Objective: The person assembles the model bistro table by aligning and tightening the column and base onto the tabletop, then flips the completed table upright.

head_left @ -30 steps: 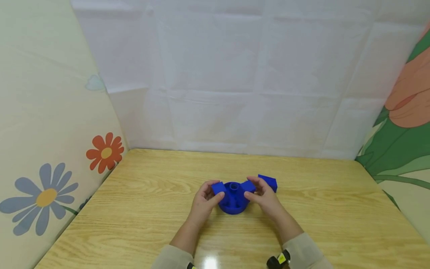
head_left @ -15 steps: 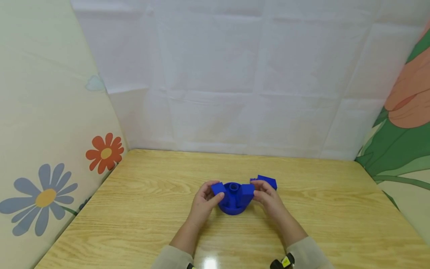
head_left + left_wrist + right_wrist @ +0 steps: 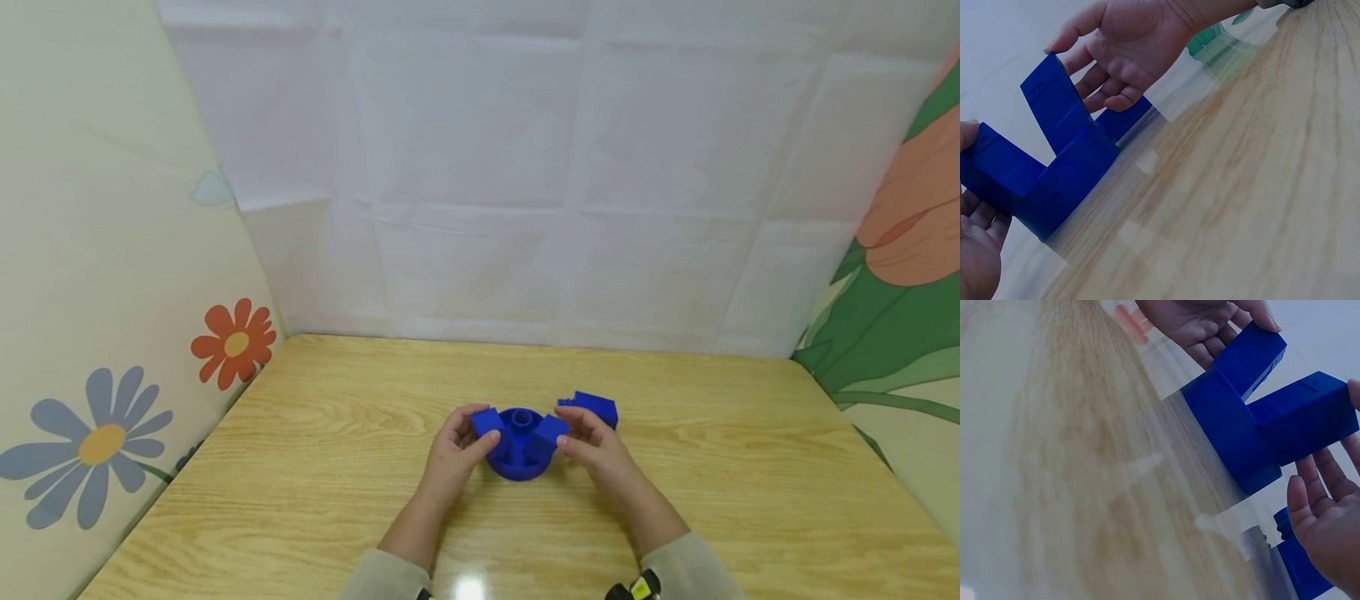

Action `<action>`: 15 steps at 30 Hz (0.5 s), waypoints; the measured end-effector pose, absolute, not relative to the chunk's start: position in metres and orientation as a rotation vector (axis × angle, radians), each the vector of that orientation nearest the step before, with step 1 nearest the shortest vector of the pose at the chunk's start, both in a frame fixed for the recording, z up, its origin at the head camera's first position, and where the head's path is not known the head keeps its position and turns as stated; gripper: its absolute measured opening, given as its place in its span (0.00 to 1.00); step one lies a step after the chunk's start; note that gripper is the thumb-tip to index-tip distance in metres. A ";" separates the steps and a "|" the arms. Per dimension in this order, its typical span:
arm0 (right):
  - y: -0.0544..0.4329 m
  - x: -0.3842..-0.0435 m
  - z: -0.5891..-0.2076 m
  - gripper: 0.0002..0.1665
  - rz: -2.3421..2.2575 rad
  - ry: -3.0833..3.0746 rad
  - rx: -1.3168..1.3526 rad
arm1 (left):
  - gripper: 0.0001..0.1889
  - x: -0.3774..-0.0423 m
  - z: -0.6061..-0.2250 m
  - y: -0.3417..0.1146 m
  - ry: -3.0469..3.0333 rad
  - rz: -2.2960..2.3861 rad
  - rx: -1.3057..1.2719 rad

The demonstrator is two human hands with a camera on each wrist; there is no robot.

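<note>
A round blue base (image 3: 518, 471) with a hollow central post (image 3: 522, 418) sits on the table. Two blue rectangular blocks rise from it, tilted outward like a V. My left hand (image 3: 452, 450) pinches the outer end of the left block (image 3: 487, 420) between thumb and fingers. At the outer end of the right block (image 3: 551, 432), my right hand (image 3: 602, 447) holds it with thumb and fingertips. Small raised marks show on the blocks (image 3: 1054, 103) in the left wrist view. How the blocks join the base inside is hidden.
Behind my right hand lies a separate blue block (image 3: 597, 406) with a narrow notched end. The wooden table (image 3: 337, 400) meets a white cloth (image 3: 465, 250) at the back, and flower-patterned panels (image 3: 97, 250) stand at the sides.
The right block has turned in the base, swinging toward me and then partly back outward. My right hand has shifted slightly right and nearer. The left hand and its block stay about still.
</note>
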State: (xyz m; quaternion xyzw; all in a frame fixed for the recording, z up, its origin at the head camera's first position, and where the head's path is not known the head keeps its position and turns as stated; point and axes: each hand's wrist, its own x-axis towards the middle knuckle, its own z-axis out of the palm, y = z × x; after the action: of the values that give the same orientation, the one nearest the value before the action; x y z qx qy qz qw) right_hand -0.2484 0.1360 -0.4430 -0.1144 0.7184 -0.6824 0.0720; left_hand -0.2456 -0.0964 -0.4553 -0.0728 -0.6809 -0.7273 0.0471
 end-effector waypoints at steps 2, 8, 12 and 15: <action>0.136 -0.248 -0.443 0.30 -2.023 2.165 -0.365 | 0.22 -0.245 -0.455 -0.096 -2.071 -2.211 -0.233; 0.135 -0.248 -0.442 0.33 -2.041 2.068 -0.588 | 0.22 -0.243 -0.453 -0.095 -2.062 -2.218 -0.230; 0.134 -0.248 -0.440 0.35 -2.014 2.026 -0.638 | 0.22 -0.244 -0.454 -0.096 -2.070 -2.224 -0.223; 0.135 -0.249 -0.440 0.36 -1.982 2.020 -0.631 | 0.22 -0.244 -0.454 -0.096 -2.073 -2.210 -0.236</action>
State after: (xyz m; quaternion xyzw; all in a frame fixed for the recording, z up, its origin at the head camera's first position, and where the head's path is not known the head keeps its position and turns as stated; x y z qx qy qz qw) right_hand -0.2488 0.1352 -0.4396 -0.2159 0.6916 -0.6785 0.1208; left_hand -0.2442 -0.0956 -0.4544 -0.0775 -0.6813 -0.7261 0.0511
